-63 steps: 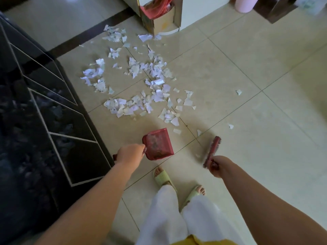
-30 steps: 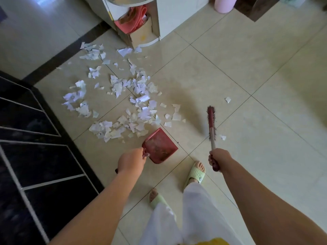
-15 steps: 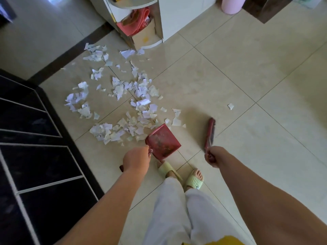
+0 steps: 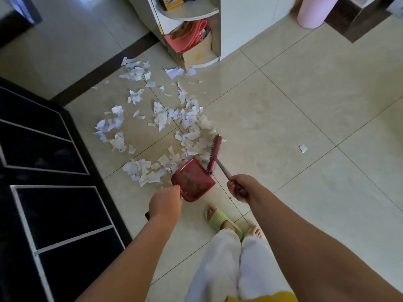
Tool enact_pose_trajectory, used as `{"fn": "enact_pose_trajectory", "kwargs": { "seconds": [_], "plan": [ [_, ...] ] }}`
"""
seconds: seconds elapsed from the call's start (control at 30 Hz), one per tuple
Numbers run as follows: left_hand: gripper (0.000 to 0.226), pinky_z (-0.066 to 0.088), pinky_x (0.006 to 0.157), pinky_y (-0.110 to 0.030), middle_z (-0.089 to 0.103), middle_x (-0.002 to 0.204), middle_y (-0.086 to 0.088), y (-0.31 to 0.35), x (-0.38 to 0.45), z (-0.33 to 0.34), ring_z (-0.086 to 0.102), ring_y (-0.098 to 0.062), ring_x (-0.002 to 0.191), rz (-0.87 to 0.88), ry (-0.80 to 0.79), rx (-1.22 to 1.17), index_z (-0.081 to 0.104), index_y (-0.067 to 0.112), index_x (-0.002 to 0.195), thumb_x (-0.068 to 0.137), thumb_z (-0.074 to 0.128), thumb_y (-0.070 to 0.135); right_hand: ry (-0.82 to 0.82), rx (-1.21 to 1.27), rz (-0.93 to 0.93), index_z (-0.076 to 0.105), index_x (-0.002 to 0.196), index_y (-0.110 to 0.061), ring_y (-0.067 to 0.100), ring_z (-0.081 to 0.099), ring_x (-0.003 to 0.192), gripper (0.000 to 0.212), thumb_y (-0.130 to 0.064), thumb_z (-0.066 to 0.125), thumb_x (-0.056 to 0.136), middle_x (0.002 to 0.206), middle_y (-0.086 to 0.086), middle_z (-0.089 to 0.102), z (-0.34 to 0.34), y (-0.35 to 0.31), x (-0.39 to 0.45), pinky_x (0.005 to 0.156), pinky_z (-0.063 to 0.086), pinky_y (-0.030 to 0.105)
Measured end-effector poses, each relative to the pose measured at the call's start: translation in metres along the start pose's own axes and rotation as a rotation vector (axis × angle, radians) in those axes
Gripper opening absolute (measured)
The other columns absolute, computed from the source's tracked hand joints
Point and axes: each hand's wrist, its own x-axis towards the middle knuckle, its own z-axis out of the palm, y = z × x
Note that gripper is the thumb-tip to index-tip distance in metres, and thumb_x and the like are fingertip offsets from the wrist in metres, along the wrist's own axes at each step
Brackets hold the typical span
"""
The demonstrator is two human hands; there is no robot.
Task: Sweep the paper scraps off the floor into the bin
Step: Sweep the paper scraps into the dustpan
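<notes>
Bristling red brush (image 4: 214, 154) beside torn paper scraps (image 4: 174, 127)

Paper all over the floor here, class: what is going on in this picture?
A person is sweeping up torn paper scraps from a tiled floor. The left hand holds a red dustpan with its front edge at the near side of the pile. The right hand grips a red brush, whose head sits at the pile's right side beside the pan. Few if any scraps lie in the pan, and one scrap lies apart to the right.
</notes>
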Motion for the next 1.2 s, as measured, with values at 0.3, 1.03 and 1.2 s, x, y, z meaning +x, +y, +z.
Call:
{"fn": "enact_pose_trajectory", "kwargs": {
  "seconds": [0.3, 1.03, 1.2],
  "plan": [
    [0.019, 0.048, 0.062, -0.027, 0.068, 0.091, 0.001, 0.000, 0.052, -0.028, 0.066, -0.018, 0.083, 0.028, 0.015, 0.011, 0.062, 0.020, 0.107, 0.099, 0.051, 0.034, 0.438, -0.126, -0.157, 0.042, 0.067, -0.012, 0.009, 0.034, 0.022, 0.028, -0.005, 0.042, 0.094, 0.054, 0.004, 0.042, -0.072, -0.050, -0.038, 0.031, 0.025, 0.009],
    [0.020, 0.047, 0.066, -0.030, 0.069, 0.097, -0.002, 0.079, 0.123, -0.080, 0.067, -0.022, 0.089, -0.192, 0.038, -0.184, 0.062, 0.021, 0.105, 0.097, 0.051, 0.035, 0.379, -0.458, -0.036, 0.042, 0.073, -0.007, 0.011, 0.030, 0.017, 0.023, -0.001, 0.037, 0.095, 0.042, 0.009, 0.042, -0.080, -0.199, 0.004, 0.028, 0.026, 0.009],
    [0.021, 0.045, 0.064, -0.030, 0.068, 0.096, -0.004, 0.079, 0.132, -0.091, 0.066, -0.024, 0.088, -0.272, 0.045, -0.180, 0.063, 0.019, 0.105, 0.098, 0.049, 0.034, 0.199, -0.547, -0.045, 0.041, 0.065, -0.007, 0.011, 0.030, 0.018, 0.031, -0.003, 0.039, 0.096, 0.030, 0.005, 0.040, -0.020, -0.227, 0.008, 0.029, 0.023, 0.009]
  ]
}}
